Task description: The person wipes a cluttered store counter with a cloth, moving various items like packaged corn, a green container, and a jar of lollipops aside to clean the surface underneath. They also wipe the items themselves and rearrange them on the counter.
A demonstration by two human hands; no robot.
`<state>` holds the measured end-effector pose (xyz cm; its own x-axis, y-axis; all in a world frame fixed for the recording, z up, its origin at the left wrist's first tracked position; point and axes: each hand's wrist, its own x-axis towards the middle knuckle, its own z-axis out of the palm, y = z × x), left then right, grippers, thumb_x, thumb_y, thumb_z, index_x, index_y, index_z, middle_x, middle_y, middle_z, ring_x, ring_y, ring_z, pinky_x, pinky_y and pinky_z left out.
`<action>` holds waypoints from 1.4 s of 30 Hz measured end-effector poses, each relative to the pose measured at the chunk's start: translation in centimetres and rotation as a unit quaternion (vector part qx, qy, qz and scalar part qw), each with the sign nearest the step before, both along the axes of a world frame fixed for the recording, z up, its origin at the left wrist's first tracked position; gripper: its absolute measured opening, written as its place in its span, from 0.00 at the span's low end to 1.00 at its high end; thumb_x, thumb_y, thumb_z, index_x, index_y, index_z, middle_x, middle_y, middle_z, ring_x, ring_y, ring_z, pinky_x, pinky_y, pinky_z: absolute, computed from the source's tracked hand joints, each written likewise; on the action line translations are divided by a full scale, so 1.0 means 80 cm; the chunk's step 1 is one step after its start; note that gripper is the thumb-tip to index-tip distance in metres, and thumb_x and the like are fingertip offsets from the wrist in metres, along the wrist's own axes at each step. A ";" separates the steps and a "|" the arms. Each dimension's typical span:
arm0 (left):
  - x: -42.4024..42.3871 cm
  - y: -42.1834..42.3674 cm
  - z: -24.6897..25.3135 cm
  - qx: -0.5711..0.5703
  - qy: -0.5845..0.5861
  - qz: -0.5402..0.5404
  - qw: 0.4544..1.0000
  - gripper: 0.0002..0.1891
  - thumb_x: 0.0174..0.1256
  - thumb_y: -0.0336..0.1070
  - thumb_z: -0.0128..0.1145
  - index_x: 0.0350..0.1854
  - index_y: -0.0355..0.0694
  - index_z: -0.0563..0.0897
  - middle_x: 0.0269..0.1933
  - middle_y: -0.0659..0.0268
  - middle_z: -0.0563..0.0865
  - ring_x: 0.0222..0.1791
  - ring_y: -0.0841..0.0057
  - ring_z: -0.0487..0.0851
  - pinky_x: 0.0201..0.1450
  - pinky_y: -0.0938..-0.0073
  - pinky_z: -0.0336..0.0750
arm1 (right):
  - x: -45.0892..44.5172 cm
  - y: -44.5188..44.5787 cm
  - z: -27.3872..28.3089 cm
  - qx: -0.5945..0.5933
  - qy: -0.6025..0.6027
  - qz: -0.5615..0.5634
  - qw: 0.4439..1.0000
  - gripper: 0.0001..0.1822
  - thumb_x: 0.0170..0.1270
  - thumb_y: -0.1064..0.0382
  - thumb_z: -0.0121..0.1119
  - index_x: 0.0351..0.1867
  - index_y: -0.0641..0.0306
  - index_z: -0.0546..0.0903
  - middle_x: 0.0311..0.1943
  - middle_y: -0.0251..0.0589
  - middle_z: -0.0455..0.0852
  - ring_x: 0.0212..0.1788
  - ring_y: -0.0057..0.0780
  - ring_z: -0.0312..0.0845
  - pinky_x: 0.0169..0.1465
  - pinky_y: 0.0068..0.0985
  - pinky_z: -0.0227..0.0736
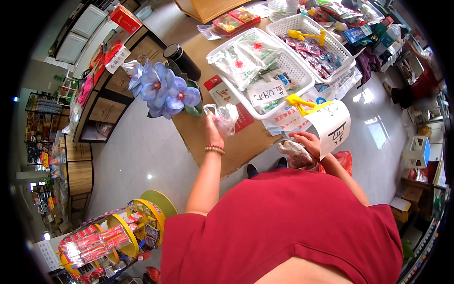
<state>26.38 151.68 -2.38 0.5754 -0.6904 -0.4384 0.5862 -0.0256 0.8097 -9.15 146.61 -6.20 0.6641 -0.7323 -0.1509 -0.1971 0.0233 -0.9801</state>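
Note:
My left hand (214, 133) is shut on a crumpled clear plastic bag (227, 119) above the brown tabletop (241, 151), beside a red card. At the table's near edge my right hand (308, 143) rests against a light, speckled cloth (295, 151); whether its fingers grip the cloth I cannot tell. Ahead stands a white perforated basket (305, 87) with white-and-green plastic packets (241, 64) and a handwritten price card (267, 93). A yellow plastic clip (306, 104) at its near corner carries a curled white sign (335, 127), which hangs over my right wrist.
A second white basket (340, 76) of small packets stands behind. Blue artificial flowers (163, 88) and a black tumbler (182, 62) stand left. Red-lidded food trays (236, 21) lie at the far edge. A yellow round display rack (122, 234) is lower left, a red plastic bag (344, 161) right.

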 end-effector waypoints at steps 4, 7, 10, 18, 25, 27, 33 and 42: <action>0.031 -0.036 -0.034 0.054 -0.304 0.068 0.949 0.22 0.72 0.51 0.41 0.34 0.35 0.79 0.31 0.60 0.82 0.33 0.69 0.81 0.37 0.67 0.74 | 0.051 0.017 0.084 0.268 0.028 -0.040 0.962 0.18 0.66 0.61 0.52 0.54 0.67 0.74 0.42 0.40 0.82 0.41 0.25 0.80 0.45 0.21 0.75; 0.000 -0.052 0.000 0.038 -0.516 0.043 0.855 0.17 0.72 0.45 0.43 0.46 0.35 0.77 0.39 0.51 0.84 0.39 0.58 0.82 0.41 0.64 0.75 | 0.044 0.025 0.073 0.230 0.037 -0.051 0.971 0.16 0.66 0.60 0.53 0.50 0.67 0.78 0.42 0.39 0.82 0.42 0.22 0.79 0.47 0.20 0.74; -0.053 -0.054 0.060 -0.055 -0.501 -0.060 0.862 0.14 0.71 0.40 0.44 0.49 0.36 0.74 0.46 0.53 0.78 0.48 0.60 0.77 0.51 0.64 0.70 | 0.036 0.036 0.064 0.204 0.059 -0.066 0.975 0.15 0.66 0.60 0.53 0.48 0.68 0.79 0.42 0.39 0.83 0.42 0.21 0.78 0.46 0.19 0.73; -0.092 -0.137 0.075 -0.133 -0.629 -0.122 0.756 0.13 0.71 0.38 0.43 0.45 0.42 0.81 0.36 0.59 0.75 0.40 0.64 0.70 0.51 0.64 0.65 | 0.036 0.046 0.068 0.256 0.068 -0.097 0.959 0.15 0.66 0.60 0.53 0.48 0.67 0.80 0.38 0.37 0.84 0.38 0.22 0.80 0.45 0.19 0.74; -0.067 -0.129 0.023 -0.093 -0.772 -0.287 0.559 0.12 0.61 0.33 0.51 0.47 0.45 0.81 0.47 0.61 0.79 0.54 0.61 0.72 0.61 0.52 0.62 | 0.059 0.038 0.082 0.238 0.085 -0.086 0.964 0.15 0.67 0.59 0.52 0.48 0.68 0.79 0.39 0.39 0.84 0.38 0.22 0.79 0.44 0.20 0.74; -0.073 -0.098 0.069 -0.196 -0.730 -0.195 0.625 0.13 0.61 0.32 0.51 0.47 0.46 0.82 0.50 0.59 0.78 0.55 0.60 0.72 0.63 0.55 0.61 | 0.059 0.036 0.080 0.252 0.067 -0.100 0.960 0.16 0.67 0.59 0.52 0.48 0.68 0.79 0.38 0.39 0.84 0.38 0.22 0.79 0.44 0.20 0.74; -0.020 0.004 -0.017 -0.043 -0.642 -0.157 0.749 0.17 0.60 0.34 0.53 0.51 0.37 0.76 0.55 0.55 0.75 0.61 0.56 0.68 0.65 0.58 0.60 | 0.057 0.038 0.073 0.250 0.078 -0.093 0.961 0.16 0.67 0.58 0.52 0.48 0.68 0.79 0.38 0.38 0.84 0.38 0.21 0.78 0.43 0.20 0.73; -0.039 0.005 -0.067 0.116 -0.722 -0.280 0.622 0.24 0.62 0.38 0.55 0.62 0.44 0.71 0.69 0.55 0.62 0.68 0.57 0.61 0.68 0.63 0.61 | 0.072 0.036 0.084 0.226 0.119 -0.071 0.964 0.16 0.67 0.59 0.51 0.47 0.69 0.79 0.38 0.38 0.83 0.39 0.21 0.78 0.44 0.19 0.73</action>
<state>23.26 152.05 -7.74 0.1833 -0.9742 0.1314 -0.9016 -0.1133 0.4175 -3.39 149.46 0.51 0.4701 -0.6364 -0.6115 -0.3783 0.4807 -0.7911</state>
